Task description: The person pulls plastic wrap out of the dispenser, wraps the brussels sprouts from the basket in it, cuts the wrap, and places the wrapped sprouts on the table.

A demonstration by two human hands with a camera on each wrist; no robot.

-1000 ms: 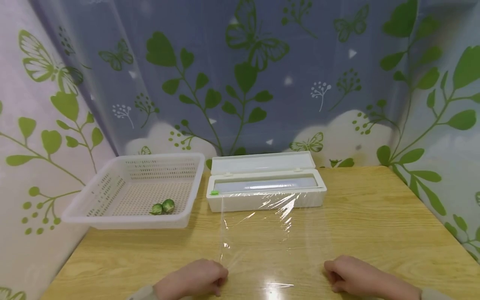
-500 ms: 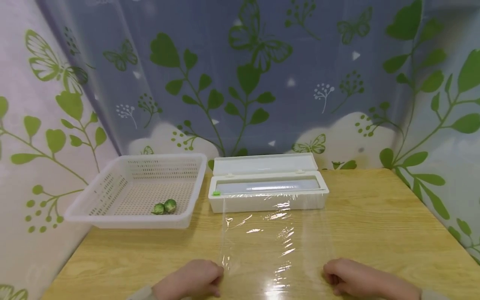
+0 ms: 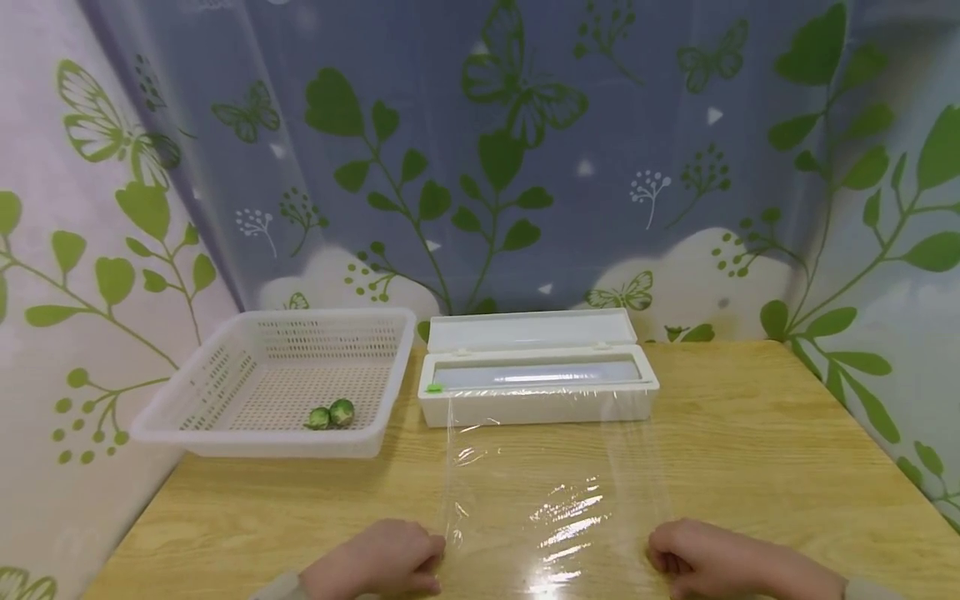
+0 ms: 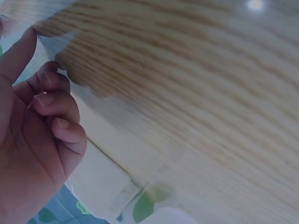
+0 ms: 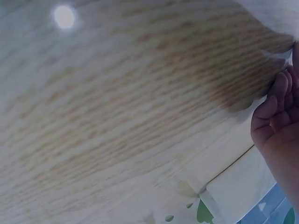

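Observation:
A sheet of clear cling film (image 3: 525,475) stretches from a white wrap dispenser (image 3: 536,406) toward the near side of the table. My left hand (image 3: 378,557) grips its near left corner, and my right hand (image 3: 720,557) grips the near right corner. Both hands are low, close over the wood. In the left wrist view the fingers (image 4: 65,102) curl inward, with the thumb toward the tabletop. The right wrist view catches only part of the right hand (image 5: 280,112), at the frame edge. The dispenser's lid (image 3: 532,331) stands raised, and a green slider (image 3: 435,387) sits at its left end.
A white perforated basket (image 3: 262,446) stands left of the dispenser. Two small green Brussels sprouts (image 3: 341,412) lie inside it. The wooden table (image 3: 787,467) extends to the right. A curtain (image 3: 420,150) printed with leaves and butterflies hangs behind and at both sides.
The glare and wrinkles on the cling film have shifted nearer me, and the film looks smoother by the dispenser. My left hand has edged slightly left; the right has barely moved.

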